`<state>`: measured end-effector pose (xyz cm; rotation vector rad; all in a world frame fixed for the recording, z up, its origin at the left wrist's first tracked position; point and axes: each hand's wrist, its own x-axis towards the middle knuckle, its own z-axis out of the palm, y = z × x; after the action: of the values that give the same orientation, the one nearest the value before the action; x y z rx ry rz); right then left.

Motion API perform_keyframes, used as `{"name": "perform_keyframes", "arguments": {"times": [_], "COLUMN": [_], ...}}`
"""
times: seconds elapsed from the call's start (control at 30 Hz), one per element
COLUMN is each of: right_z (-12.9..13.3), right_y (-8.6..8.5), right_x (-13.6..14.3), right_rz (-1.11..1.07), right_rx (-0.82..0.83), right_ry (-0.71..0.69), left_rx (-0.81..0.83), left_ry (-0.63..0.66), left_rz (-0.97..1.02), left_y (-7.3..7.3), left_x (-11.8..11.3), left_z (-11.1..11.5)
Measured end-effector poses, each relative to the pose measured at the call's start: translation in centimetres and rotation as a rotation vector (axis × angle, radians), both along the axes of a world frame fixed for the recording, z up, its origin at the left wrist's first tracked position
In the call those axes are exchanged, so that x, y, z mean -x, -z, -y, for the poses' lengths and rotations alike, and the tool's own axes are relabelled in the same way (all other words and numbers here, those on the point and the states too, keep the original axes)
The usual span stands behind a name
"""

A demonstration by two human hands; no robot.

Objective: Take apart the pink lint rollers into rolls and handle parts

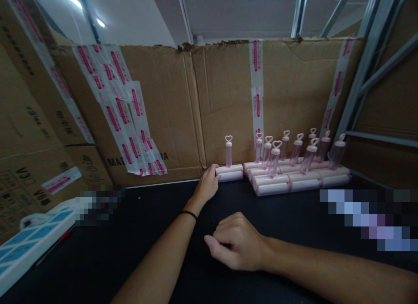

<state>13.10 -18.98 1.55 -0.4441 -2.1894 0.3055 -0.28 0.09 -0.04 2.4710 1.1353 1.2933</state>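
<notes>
My left hand, with a dark beaded bracelet on the wrist, has its fingers closed around the left end of a pale pink cylinder lying on the black table. On top of that cylinder stands a small clear pink tube with a heart-shaped loop on its cap, like a mini bubble wand. To the right lie several similar pink cylinders in rows, with heart-topped tubes upright on them. My right hand is curled into a loose fist low over the table, with nothing visible in it.
Tall cardboard with red-printed tape walls off the back of the black table. A white and blue power strip lies at the left. Metal shelf posts rise at the right, and a blurred patch covers the right side.
</notes>
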Motion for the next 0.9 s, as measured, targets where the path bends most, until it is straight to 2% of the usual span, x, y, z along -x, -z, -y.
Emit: {"name": "perform_keyframes", "arguments": {"times": [0.17,0.33,0.47,0.6,0.7,0.8,0.9], "right_z": [-1.7,-4.0,-5.3,-5.7,-5.9,-6.2,-6.3], "right_y": [-0.9,-1.8,-1.5,-0.6,0.0,0.3,0.3], "right_x": [-2.1,-4.4,-4.5,-4.0,-3.8,-3.9,-4.0], "right_rz": [-0.183,-0.396,-0.506,-0.492,-0.393,-0.28,-0.237], "right_rx": [-0.003,0.009,-0.003,0.002,0.116,0.25,0.271], "right_ry": [0.261,0.522,0.626,0.615,0.526,0.356,0.3], "left_rx": [0.025,0.079,0.148,0.255,0.331,0.385,0.434], "left_ry": [-0.009,0.017,0.053,0.114,0.168,0.205,0.236], "left_rz": [0.023,0.03,0.029,0.048,0.085,0.126,0.125], "left_y": [0.1,-0.7,-1.3,-2.1,-2.9,-3.5,-3.7], "left_x": [1.0,2.8,4.9,7.2,8.3,8.3,7.9], "left_z": [0.2,1.4,3.2,5.6,7.3,8.4,8.9]}}
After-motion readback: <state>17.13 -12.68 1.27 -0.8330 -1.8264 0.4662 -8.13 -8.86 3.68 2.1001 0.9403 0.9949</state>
